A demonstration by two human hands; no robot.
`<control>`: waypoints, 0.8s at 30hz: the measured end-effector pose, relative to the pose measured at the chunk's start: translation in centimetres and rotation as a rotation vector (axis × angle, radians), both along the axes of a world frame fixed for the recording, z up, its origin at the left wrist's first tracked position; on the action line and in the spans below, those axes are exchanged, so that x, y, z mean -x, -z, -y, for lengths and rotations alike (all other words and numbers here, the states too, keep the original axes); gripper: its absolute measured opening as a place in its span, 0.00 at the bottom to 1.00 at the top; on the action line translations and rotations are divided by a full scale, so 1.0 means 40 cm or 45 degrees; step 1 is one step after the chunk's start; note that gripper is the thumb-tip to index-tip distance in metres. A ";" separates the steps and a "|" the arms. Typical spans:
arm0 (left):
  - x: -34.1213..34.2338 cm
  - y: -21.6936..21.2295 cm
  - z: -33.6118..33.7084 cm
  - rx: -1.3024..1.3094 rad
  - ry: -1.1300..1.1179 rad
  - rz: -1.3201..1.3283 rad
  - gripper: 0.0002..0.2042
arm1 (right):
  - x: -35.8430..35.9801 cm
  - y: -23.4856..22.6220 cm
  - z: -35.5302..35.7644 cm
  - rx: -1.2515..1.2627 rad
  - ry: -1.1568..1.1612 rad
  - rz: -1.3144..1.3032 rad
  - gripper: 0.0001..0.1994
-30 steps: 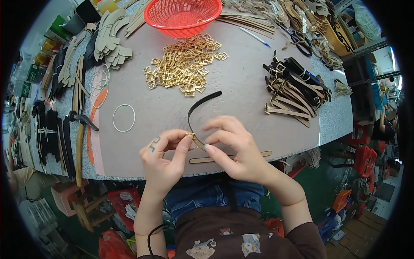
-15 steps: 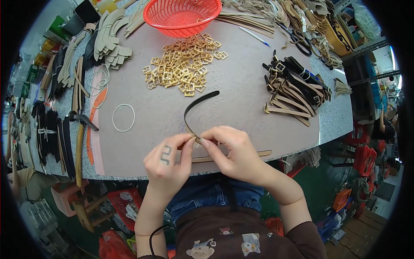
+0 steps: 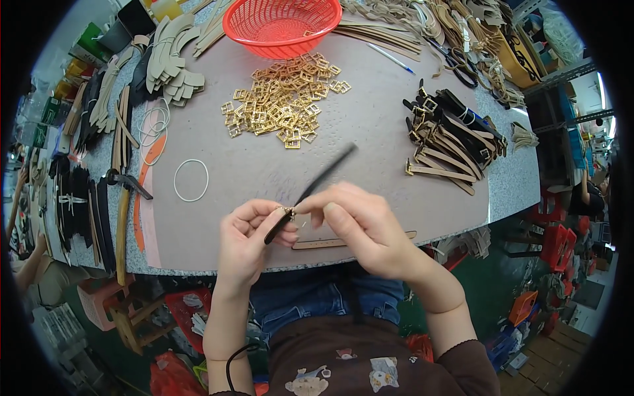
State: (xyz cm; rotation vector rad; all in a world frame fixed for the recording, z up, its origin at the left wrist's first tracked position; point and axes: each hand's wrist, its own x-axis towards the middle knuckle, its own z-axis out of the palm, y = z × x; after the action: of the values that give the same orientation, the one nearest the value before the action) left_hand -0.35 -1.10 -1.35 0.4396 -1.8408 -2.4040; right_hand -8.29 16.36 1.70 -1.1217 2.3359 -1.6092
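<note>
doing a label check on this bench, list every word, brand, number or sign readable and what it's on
No text can be read.
Green package at upper left: any print too small.
Table mat: faint purple marks, too blurred to read as text.
Brown shirt: cartoon animals, no readable words.
Black strap in the left hand: no lettering visible.

Pinching with the left hand [image 3: 243, 239], fingers curled in toward the thumb; pointing just beside that pinch with the right hand [image 3: 363, 224], index finger extended; reaching up from below with both forearms [image 3: 228, 323].
</note>
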 end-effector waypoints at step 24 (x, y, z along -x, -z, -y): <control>-0.016 -0.034 -0.016 0.156 0.093 0.075 0.05 | 0.004 -0.013 -0.026 -0.087 -0.103 0.401 0.15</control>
State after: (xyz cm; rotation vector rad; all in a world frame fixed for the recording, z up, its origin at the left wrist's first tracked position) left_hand 0.30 -0.44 0.01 0.4447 -2.0503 -2.3297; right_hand -8.46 17.41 2.21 -0.8643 2.0989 -1.5375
